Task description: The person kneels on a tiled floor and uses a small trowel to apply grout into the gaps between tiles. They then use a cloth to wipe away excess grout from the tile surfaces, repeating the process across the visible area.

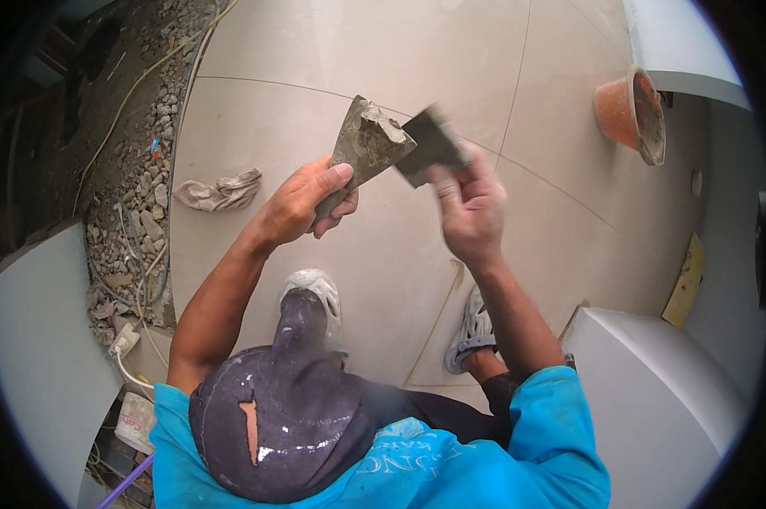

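Note:
My left hand [302, 204] grips a putty knife [362, 144] by its lower end, thumb on top. Its fan-shaped blade is coated in grey mortar, with a thicker lump along the far edge. In my right hand [476, 212] is a dark, flat, squarish scraper [434, 144], pinched by its near right side and smeared by motion. The scraper's left corner meets or overlaps the putty knife's right corner; contact cannot be made out for certain. Both tools are held above the pale tiled floor [383, 229].
A crumpled rag [220, 191] lies left on the tiles, beside a strip of rubble [155, 204] with cables. An orange bucket [618, 110] is at far right. A yellow board [684, 280] leans near a white ledge [654, 373]. A white tub [135, 422] stands lower left.

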Tool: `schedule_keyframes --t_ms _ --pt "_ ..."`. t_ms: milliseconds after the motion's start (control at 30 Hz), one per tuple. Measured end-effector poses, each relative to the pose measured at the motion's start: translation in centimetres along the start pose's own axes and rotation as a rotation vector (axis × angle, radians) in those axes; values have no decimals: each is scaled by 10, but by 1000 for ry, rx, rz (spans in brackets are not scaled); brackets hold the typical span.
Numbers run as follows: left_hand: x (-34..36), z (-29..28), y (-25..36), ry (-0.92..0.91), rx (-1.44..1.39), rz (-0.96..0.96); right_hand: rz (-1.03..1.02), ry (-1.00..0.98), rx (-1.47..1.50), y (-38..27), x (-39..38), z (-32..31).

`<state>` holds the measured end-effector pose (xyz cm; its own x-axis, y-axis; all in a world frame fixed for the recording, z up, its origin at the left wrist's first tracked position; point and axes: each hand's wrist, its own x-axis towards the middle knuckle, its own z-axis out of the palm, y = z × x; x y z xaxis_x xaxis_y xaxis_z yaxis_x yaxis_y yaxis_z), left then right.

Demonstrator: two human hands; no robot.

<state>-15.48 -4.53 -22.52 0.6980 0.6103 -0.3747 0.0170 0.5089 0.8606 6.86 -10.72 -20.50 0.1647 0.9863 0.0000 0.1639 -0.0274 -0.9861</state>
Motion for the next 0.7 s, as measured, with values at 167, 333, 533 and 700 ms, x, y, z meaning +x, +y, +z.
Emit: schedule_keyframes --t_ms 167,333,533,700 --pt "3 1 -10 -13 -3 -13 -29 246 444 -7 2 20" --pt "3 -1 -6 -28 -31 -39 16 66 329 -6 -1 30" --pt "-2 -10 7 113 169 123 182 56 29 27 -8 -7" --pt "11 -23 -9 557 887 769 265 123 586 -38 -7 -6"
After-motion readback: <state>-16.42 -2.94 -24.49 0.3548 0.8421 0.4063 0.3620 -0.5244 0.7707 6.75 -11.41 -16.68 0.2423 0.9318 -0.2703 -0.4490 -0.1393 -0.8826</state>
